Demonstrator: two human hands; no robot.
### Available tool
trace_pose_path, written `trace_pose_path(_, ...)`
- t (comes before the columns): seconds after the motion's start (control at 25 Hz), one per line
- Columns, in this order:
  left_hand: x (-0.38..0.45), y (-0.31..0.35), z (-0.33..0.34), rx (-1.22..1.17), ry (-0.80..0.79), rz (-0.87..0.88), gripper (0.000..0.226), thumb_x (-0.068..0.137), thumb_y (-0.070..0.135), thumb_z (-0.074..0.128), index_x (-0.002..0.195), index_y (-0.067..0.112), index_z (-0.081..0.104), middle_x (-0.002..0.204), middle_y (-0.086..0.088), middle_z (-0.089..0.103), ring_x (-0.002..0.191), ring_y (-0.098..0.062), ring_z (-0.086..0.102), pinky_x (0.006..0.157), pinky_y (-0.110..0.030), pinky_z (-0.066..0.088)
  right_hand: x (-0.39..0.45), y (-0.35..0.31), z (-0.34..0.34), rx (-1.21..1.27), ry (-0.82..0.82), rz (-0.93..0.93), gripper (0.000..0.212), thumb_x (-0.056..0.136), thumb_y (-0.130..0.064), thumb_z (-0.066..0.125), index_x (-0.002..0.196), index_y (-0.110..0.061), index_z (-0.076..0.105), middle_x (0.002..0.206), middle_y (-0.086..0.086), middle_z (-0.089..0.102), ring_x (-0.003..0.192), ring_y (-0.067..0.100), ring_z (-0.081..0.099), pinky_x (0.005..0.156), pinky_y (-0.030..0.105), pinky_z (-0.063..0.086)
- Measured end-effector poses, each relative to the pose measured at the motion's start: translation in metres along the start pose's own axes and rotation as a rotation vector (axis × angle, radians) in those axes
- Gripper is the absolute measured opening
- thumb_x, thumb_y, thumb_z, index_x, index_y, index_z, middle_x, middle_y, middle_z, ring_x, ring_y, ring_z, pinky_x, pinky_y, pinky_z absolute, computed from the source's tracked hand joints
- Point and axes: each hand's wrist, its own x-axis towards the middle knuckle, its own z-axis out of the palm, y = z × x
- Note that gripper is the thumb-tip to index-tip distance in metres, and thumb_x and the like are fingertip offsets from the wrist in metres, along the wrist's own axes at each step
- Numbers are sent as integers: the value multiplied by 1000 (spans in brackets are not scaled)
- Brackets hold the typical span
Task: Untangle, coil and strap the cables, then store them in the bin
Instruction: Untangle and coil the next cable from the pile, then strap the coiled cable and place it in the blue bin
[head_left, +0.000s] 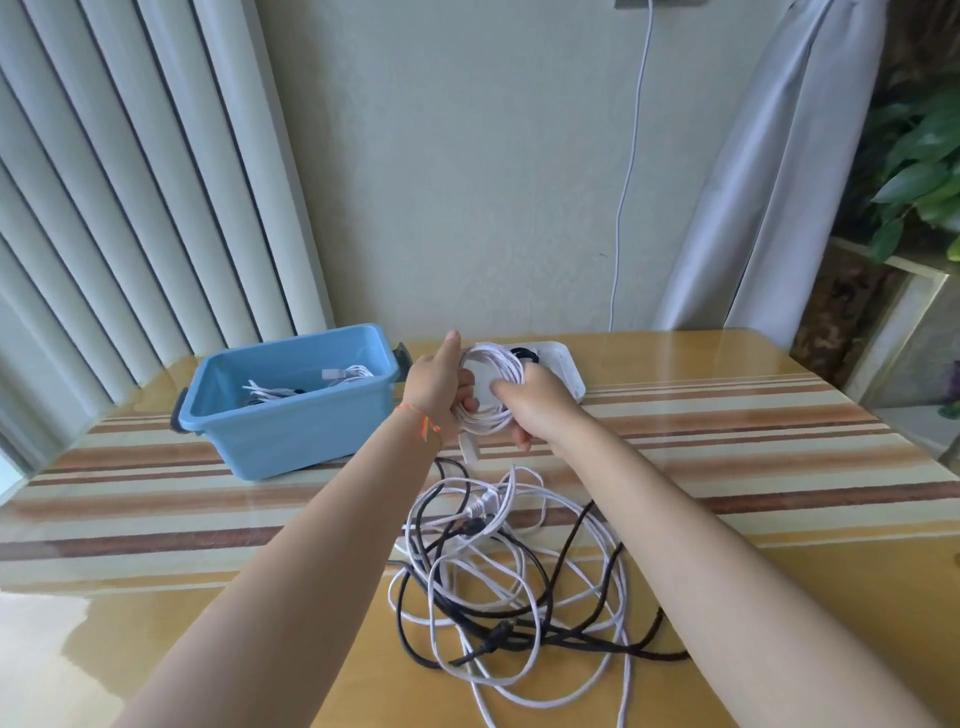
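Over the striped table (727, 415) you're gripping the white coil (491, 387) with both hands, left hand (439, 387) nearer the bin (291, 415), right hand (535, 410) opposite.

Pale green wall (467, 156) behind glossy table (779, 519) with striped top. Vertical blinds (130, 182) at left, daylight glare on table's near-left corner. Grey curtain (769, 182) at right; leafy plant (924, 171) beyond. Thin cord (631, 156) hangs down wall.
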Motion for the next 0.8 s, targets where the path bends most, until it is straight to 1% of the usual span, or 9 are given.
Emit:
trace_pose_path(0.12,40,-24,10,199,-5,86,16,101,20,47,90,8,50,63,-5,42,44,-15,35,37,-18,32,34,23,-2,-16,-112,151,27,97,-18,39,122,-9,45,57,13,58,34,19,51,41,23,42)
trace_pose_path(0.24,85,-43,8,368,0,83,21,100,14,44,79,13,45,62,-6,42,44,-17,33,38,-18,28,80,46,-16,-245,-108,140,33,95,-38,46,81,-10,55,60,8,51,48,21,50,51,24,39)
trace_pose_path(0.36,123,-55,4,500,-18,74,22,100,15,46,78,17,46,67,-7,46,46,-19,36,38,-20,30,134,68,-31,-401,175,32,28,89,-17,47,63,-10,42,61,3,42,65,22,41,55,30,25)
trace_pose_path(0.4,132,-58,4,542,-19,80,22,100,16,46,78,18,46,69,-8,47,48,-19,38,39,-21,32,148,73,-30,-427,190,-20,27,89,-9,45,66,-17,56,69,3,51,72,22,46,59,29,30)
trace_pose_path(0.44,140,-63,4,576,-17,86,22,100,17,47,78,18,46,70,-9,48,48,-20,39,40,-21,33,162,79,-27,-456,148,-57,30,90,-4,43,83,-12,72,86,2,62,86,22,54,70,27,40)
trace_pose_path(0.52,153,-70,3,615,-15,93,22,100,17,47,78,18,47,71,-11,49,49,-21,41,45,-24,35,184,93,-16,-540,9,-85,38,93,-3,41,116,-12,71,126,4,60,118,23,54,95,28,41)
trace_pose_path(0.56,158,-73,3,623,-20,92,22,100,18,48,77,18,48,70,-11,50,49,-22,42,48,-24,35,192,99,-10,-574,-40,-75,39,94,-3,41,122,-12,67,135,6,54,124,26,51,96,27,39)
trace_pose_path(0.68,167,-77,1,628,-36,92,23,99,17,47,76,14,50,67,-9,51,48,-23,43,54,-27,36,204,105,1,-607,0,-58,36,91,0,42,118,-9,63,126,11,50,108,30,53,79,28,37)
trace_pose_path(0.8,167,-79,-1,593,-50,60,22,99,18,48,77,14,50,65,-8,51,48,-23,43,54,-26,35,200,101,1,-580,96,-24,23,90,5,43,111,-5,46,106,8,45,89,28,48,67,31,35)
